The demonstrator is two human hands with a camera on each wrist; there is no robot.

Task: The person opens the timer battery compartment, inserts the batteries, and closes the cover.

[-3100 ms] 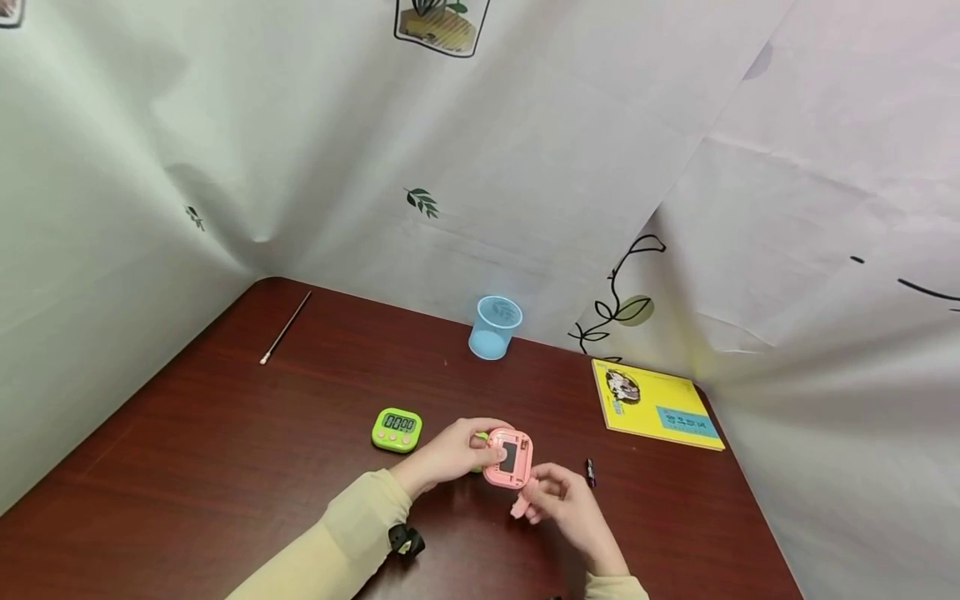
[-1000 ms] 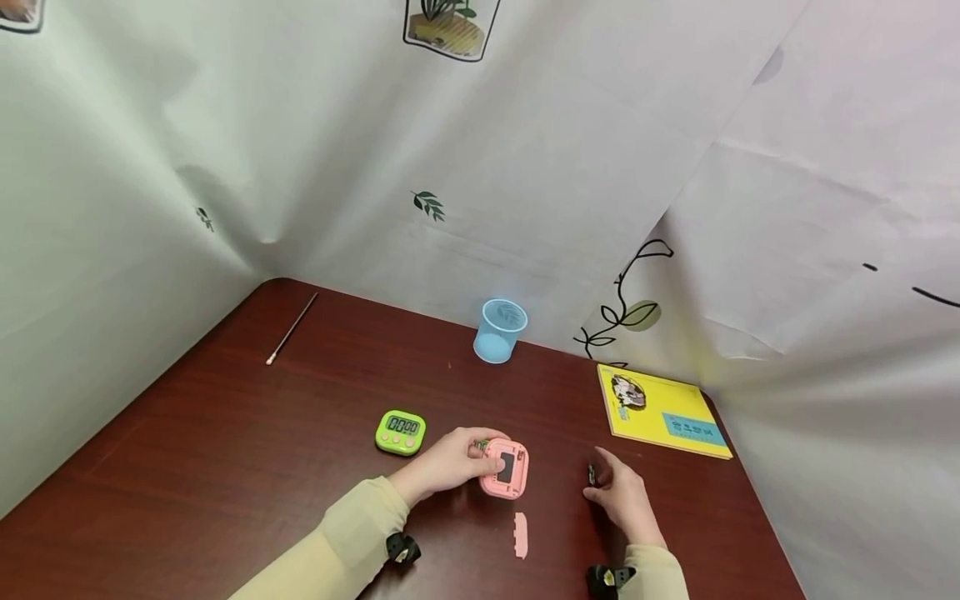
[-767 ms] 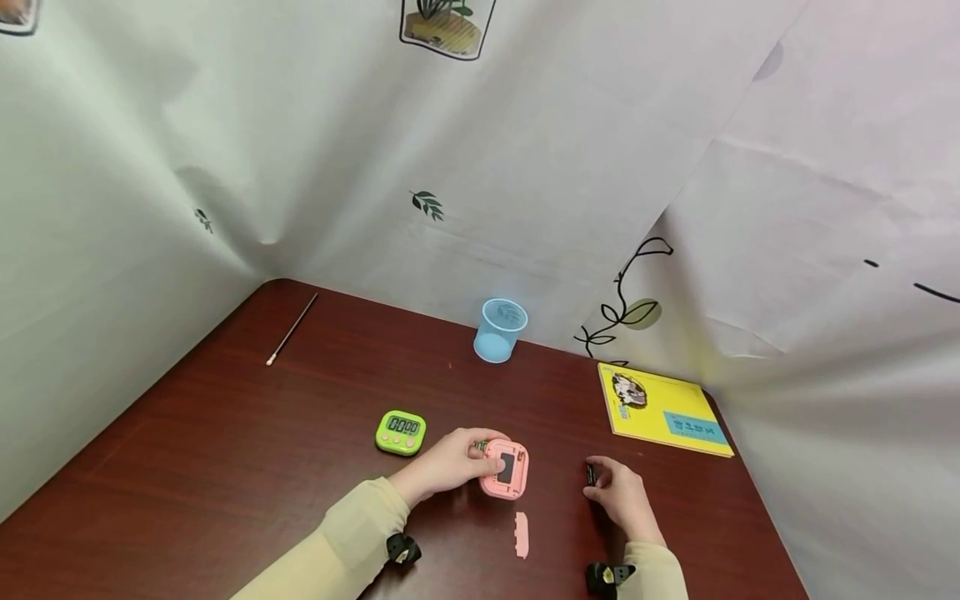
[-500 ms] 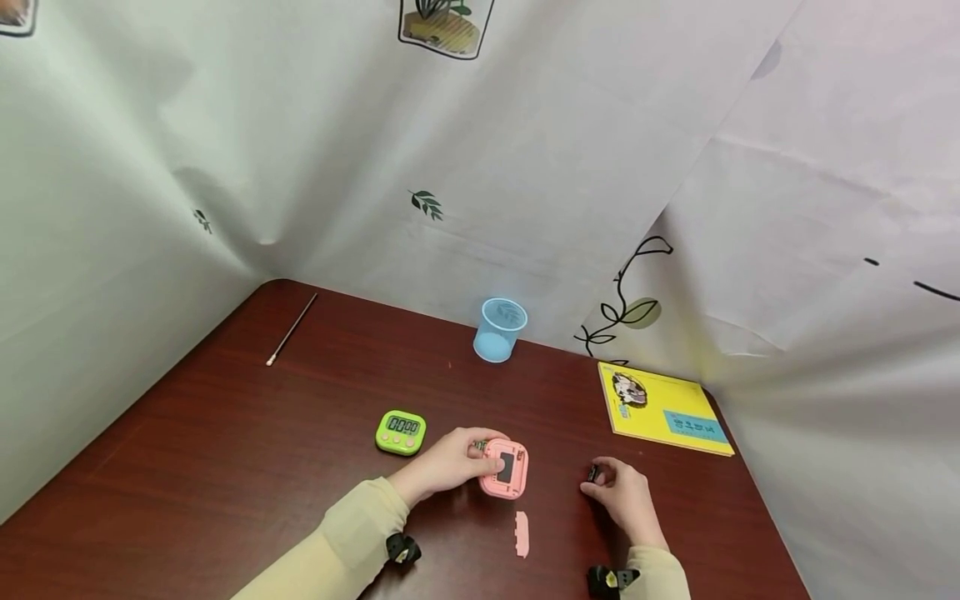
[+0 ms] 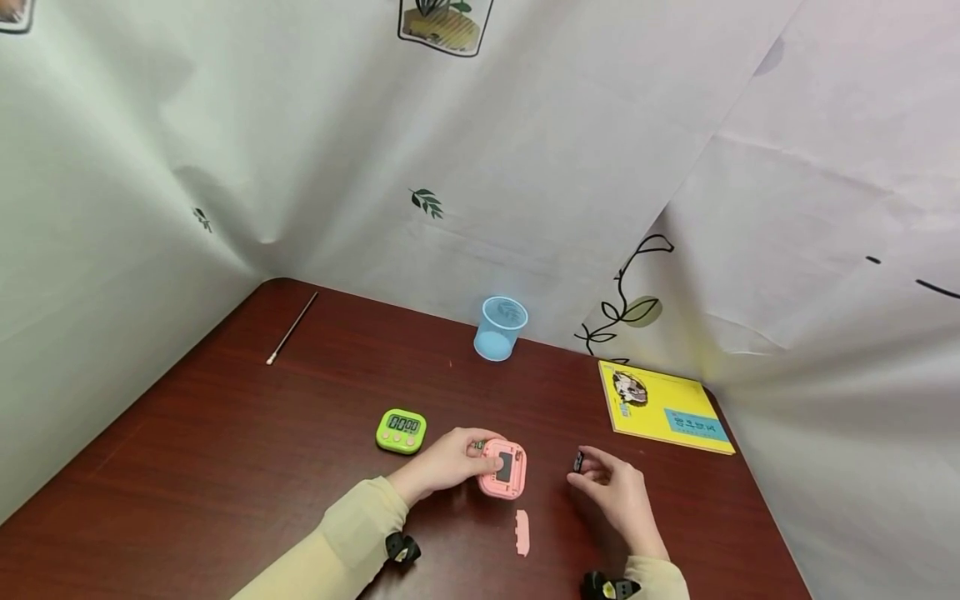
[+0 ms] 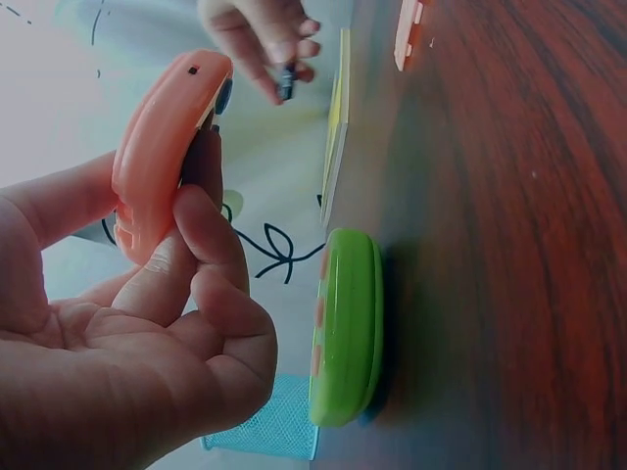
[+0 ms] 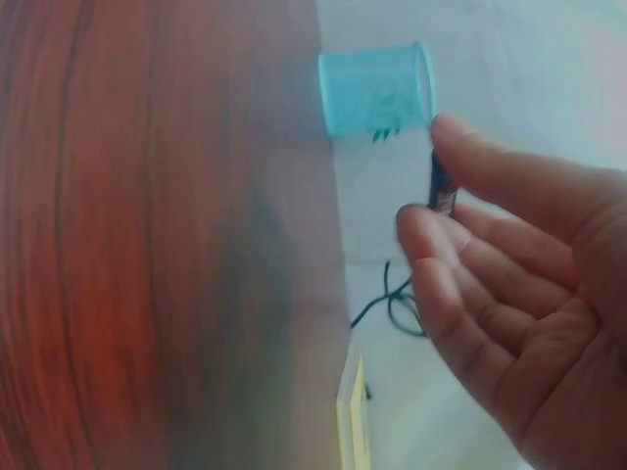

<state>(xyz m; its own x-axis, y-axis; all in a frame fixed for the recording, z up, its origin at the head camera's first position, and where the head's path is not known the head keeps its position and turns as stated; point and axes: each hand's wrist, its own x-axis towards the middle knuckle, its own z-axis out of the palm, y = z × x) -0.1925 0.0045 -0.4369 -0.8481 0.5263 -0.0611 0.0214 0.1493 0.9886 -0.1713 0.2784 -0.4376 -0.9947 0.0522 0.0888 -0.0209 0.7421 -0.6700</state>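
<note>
My left hand holds a pink timer above the table, its back turned up and its battery compartment uncovered. Thumb and fingers of my right hand pinch a small black battery, to the right of the timer. The right wrist view shows that battery between thumb and fingertip, partly hidden. The loose pink battery cover lies on the table below the timer. Behind my left hand a green timer is mostly hidden; the left wrist view shows a green timer on the table.
Another green timer, reading 00:00, lies left of my hands. At the back stands a blue mesh cup. A yellow book lies at the right, and a thin white-tipped stick at the far left. Fabric walls enclose the table.
My right hand has put the pink cover down on the table, picked up the battery and moved it slightly left. My left hand still holds the pink timer, a little lower than at first.
</note>
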